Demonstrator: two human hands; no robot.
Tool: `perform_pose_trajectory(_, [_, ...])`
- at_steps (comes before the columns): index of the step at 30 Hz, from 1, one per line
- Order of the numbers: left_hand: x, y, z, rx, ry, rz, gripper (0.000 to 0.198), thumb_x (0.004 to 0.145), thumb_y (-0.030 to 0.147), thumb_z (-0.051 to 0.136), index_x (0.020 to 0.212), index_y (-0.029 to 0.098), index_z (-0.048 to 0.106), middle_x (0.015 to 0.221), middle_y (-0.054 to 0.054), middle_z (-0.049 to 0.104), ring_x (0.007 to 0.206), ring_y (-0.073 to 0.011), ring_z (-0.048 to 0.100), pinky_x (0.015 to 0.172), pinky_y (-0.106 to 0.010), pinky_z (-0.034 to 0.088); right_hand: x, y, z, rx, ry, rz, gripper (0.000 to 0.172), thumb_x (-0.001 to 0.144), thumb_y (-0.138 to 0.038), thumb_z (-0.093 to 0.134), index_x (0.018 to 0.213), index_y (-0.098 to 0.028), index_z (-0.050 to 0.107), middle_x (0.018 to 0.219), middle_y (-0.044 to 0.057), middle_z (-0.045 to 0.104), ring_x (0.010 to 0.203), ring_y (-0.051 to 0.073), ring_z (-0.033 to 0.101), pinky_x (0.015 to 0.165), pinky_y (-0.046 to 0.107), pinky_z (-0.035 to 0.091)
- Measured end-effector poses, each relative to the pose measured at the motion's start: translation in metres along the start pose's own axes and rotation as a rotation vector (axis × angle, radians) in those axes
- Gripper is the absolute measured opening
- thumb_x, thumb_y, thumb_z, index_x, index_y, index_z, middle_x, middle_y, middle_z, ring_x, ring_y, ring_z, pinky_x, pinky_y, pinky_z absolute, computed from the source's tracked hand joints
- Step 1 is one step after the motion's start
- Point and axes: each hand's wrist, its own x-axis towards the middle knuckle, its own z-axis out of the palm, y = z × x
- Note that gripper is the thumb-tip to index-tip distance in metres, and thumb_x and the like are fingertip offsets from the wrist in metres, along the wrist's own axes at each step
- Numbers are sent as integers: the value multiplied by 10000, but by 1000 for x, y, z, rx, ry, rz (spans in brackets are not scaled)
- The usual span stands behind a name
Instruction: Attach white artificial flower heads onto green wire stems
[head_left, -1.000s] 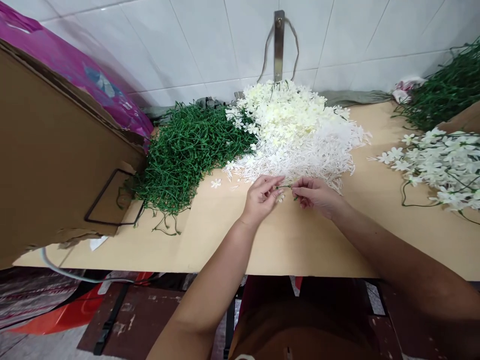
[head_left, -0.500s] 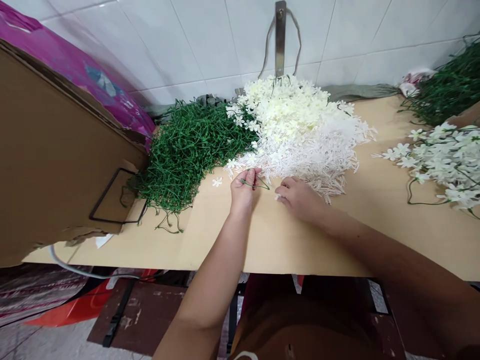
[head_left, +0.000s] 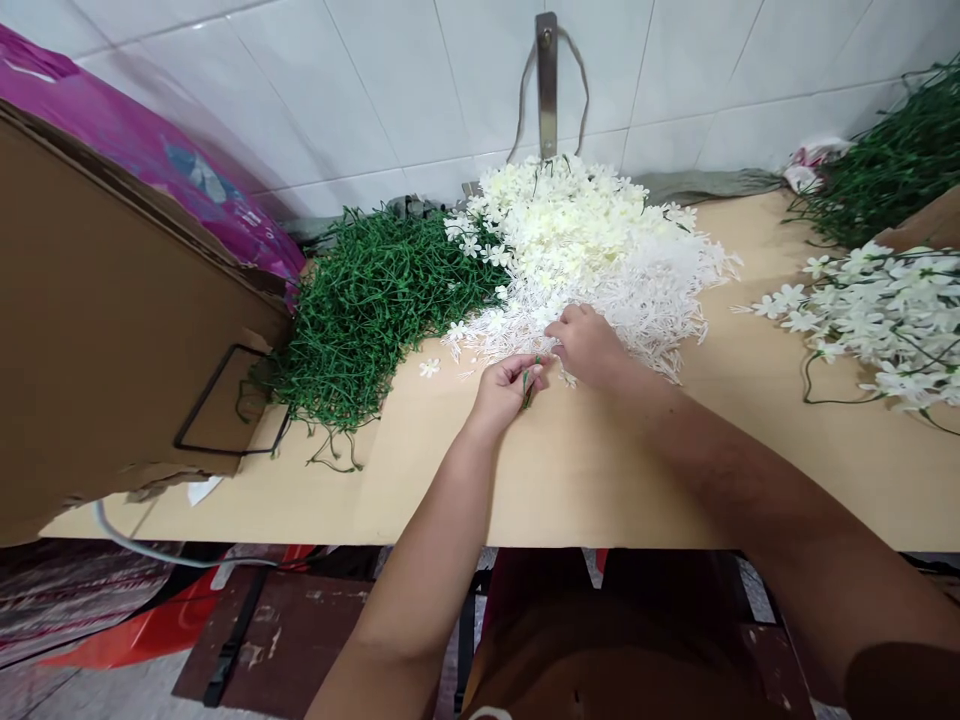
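My left hand (head_left: 504, 392) pinches a thin green plastic stem (head_left: 527, 388) between thumb and fingers, just in front of the white pile. Close beside it, my right hand (head_left: 589, 345) is at the near edge of the loose white stamen-like pieces (head_left: 645, 305). Its fingers are curled together, and whatever is between them is hidden. Behind the hands rises a heap of white artificial flowers (head_left: 562, 220). A tangled heap of green stems (head_left: 390, 290) lies to the left. One single white flower (head_left: 429, 368) rests on the cardboard surface.
A large cardboard box (head_left: 127, 300) stands at the left, with a purple bag (head_left: 187, 160) behind it. White flowers on green stems (head_left: 892, 320) lie at the right, below more green stems (head_left: 900, 160). Cardboard (head_left: 600, 480) covers the table up to its front edge.
My right hand has moved up and away from me onto the white pile's edge. My left hand has shifted slightly right, turning the green stem more upright.
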Motion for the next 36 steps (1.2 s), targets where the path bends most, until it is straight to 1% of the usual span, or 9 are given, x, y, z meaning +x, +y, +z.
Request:
perform_pose_trajectory(2, [0, -1, 0, 24, -12, 23, 556, 533, 646, 811, 763, 151, 706, 496, 33, 546, 403, -52, 376, 401, -216, 240, 3, 3, 5, 7, 33, -4, 258, 853, -115, 515, 999, -101, 728, 1040, 214, 630, 1005, 335, 519, 843, 434, 431])
perform_pose_trajectory(6, [2, -7, -1, 83, -33, 37, 524, 610, 669, 746, 694, 156, 679, 500, 24, 529, 401, -63, 364, 401, -231, 253, -3, 20, 7, 214, 235, 7, 158, 836, -141, 566, 867, -156, 720, 946, 149, 637, 959, 296, 543, 870, 424, 451])
perform_pose_trajectory(11, [2, -6, -2, 178, -18, 162, 409, 653, 559, 770, 627, 162, 675, 598, -13, 606, 586, -109, 518, 582, -246, 412, -19, 30, -4, 496, 338, 165, 153, 850, -213, 598, 878, -172, 742, 875, 93, 607, 788, 220, 562, 780, 392, 481])
perform_pose_trajectory(16, [0, -2, -4, 302, -61, 213, 389, 741, 516, 717, 588, 161, 672, 608, -25, 604, 629, -123, 520, 647, -257, 416, -31, 27, -2, 665, 404, 329, 149, 845, -219, 612, 839, -153, 745, 817, 66, 573, 711, 181, 540, 754, 378, 479])
perform_pose_trajectory(21, [2, -8, 3, 322, 59, 138, 314, 706, 466, 747, 667, 165, 667, 588, 13, 566, 572, -102, 448, 591, -245, 360, -33, 30, 2, 856, 414, 265, 119, 828, -207, 608, 817, -168, 719, 817, 54, 610, 726, 168, 543, 690, 332, 480])
perform_pose_trajectory(25, [-1, -6, 18, 588, 133, 123, 222, 669, 374, 785, 774, 197, 701, 613, 22, 578, 598, -117, 479, 586, -248, 329, -34, 26, -2, 848, 463, 217, 136, 821, -226, 612, 865, -180, 733, 909, 72, 597, 758, 164, 548, 650, 305, 477])
perform_pose_trajectory(29, [0, -6, 23, 747, 177, 107, 106, 697, 287, 752, 731, 207, 691, 637, 13, 610, 620, -128, 504, 595, -252, 319, -35, 20, -3, 897, 430, 178, 95, 813, -246, 622, 813, -188, 697, 808, 46, 585, 717, 155, 543, 665, 307, 470])
perform_pose_trajectory(33, [4, -13, 16, 490, 178, 132, 108, 723, 276, 716, 710, 187, 656, 632, 23, 588, 612, -114, 483, 614, -238, 353, -35, 13, 0, 1103, 300, 165, 112, 778, -302, 654, 745, -197, 631, 724, 23, 617, 678, 156, 553, 632, 301, 454])
perform_pose_trajectory(36, [6, -13, 13, 343, 162, 126, 163, 712, 285, 724, 668, 173, 615, 585, 41, 535, 580, -94, 440, 597, -230, 342, -37, 7, 1, 1128, 219, 140, 99, 760, -292, 668, 761, -197, 640, 723, 19, 655, 671, 156, 578, 655, 304, 463])
